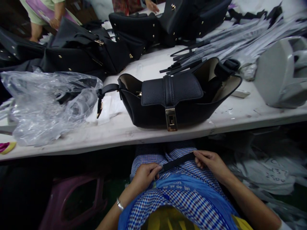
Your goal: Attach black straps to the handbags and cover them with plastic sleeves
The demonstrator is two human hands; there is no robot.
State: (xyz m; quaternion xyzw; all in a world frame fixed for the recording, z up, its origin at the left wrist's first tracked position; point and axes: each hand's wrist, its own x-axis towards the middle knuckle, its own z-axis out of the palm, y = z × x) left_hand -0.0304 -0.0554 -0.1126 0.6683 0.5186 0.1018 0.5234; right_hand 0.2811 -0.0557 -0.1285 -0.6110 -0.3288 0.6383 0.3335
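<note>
A narrow black strap (178, 161) stretches between my hands, low over my lap. My left hand (146, 174) pinches one end, where a bit of clear plastic shows at the fingertips. The other end is pinched by my right hand (209, 161). On the table edge in front of me stands a black handbag (153, 113), its sides spread and its beige lining showing. The bag's flap (184, 91) lies over the front, with a gold turn-lock plate (171, 119) hanging from it. A short buckled strap (99, 103) sticks out at the bag's left side.
Crumpled clear plastic (48, 108) lies on the white table (134, 135) at left. Several black bags (79, 57) line the back. Plastic-wrapped straps (216, 48) and a grey tape dispenser (273, 73) are at right. Two people stand across the table. A pink stool (57, 198) is below left.
</note>
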